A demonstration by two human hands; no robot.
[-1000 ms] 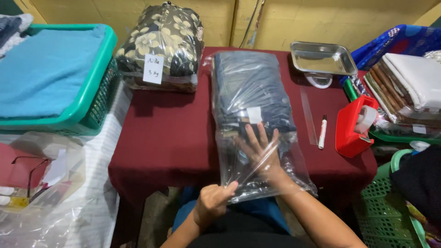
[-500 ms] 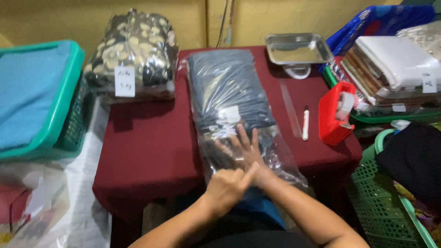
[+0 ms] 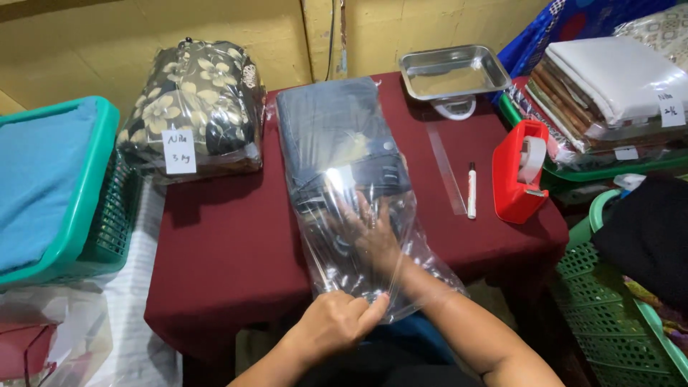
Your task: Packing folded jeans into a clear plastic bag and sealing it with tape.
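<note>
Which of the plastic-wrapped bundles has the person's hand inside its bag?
The dark grey bundle at mid-table; the right hand is inside. The floral bundle lies untouched.

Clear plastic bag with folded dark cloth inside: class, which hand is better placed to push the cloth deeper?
Right. The right hand is already inside the clear plastic bag, fingers against the dark cloth. The left hand pinches the bag's open edge.

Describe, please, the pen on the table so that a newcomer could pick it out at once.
Start at the maroon table and go to its right side, where a red tape dispenser stands. The pen lies just left of it, beside a clear plastic strip. It is the only slim white stick there, with a dark cap at its far end.
</note>
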